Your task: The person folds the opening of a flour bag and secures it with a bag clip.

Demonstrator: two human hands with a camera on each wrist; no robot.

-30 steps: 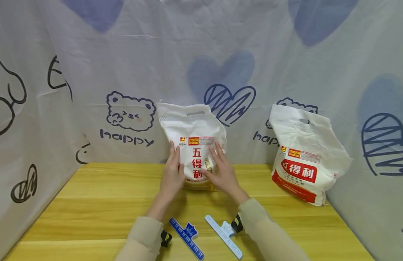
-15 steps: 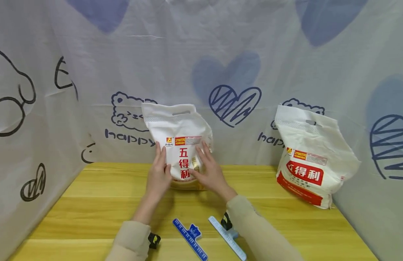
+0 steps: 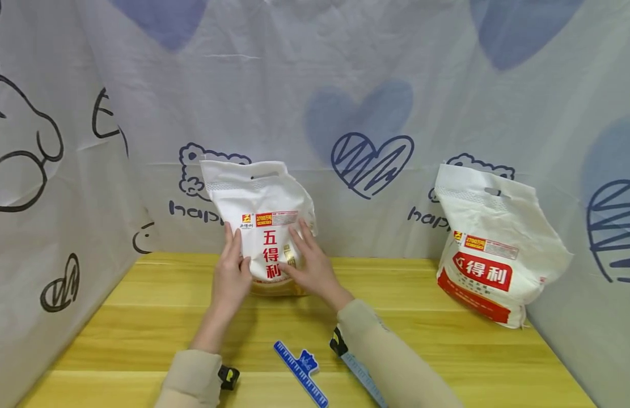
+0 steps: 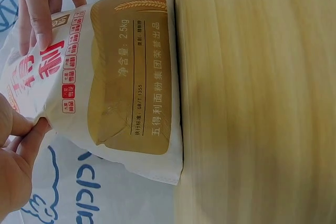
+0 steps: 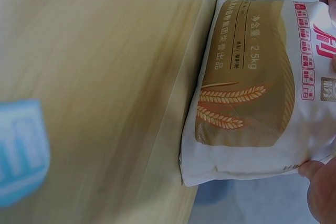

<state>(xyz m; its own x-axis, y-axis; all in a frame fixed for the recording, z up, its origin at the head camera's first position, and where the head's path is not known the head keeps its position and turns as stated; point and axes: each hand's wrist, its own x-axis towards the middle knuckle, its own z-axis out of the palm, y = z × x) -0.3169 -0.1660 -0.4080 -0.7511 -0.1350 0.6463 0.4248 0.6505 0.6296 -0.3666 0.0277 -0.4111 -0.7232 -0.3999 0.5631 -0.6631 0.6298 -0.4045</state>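
Note:
A white flour bag [image 3: 267, 226] with a gold lower part and red lettering stands upright on the wooden table, near its back edge. My left hand [image 3: 232, 266] grips its left side; in the left wrist view the thumb and a finger pinch a fold of the bag. On the other side my right hand [image 3: 311, 263] holds the bag, thumb on the front and fingers towards the right edge. The right wrist view shows a fingertip of that hand against the bag's side [image 5: 247, 163]. Parts of both hands lie outside the wrist views.
A second flour bag [image 3: 480, 266], white with red print, leans at the table's right back. Nearer me lie a dark blue clip [image 3: 301, 371] and a light blue clip [image 3: 363, 374], the latter partly under my right forearm. A printed curtain [image 3: 371, 226] hangs behind the table [image 3: 396, 306].
Both hands have shifted the gold-bottomed flour bag to the left along the table. My right forearm now covers more of the light blue clip. The view has turned slightly left.

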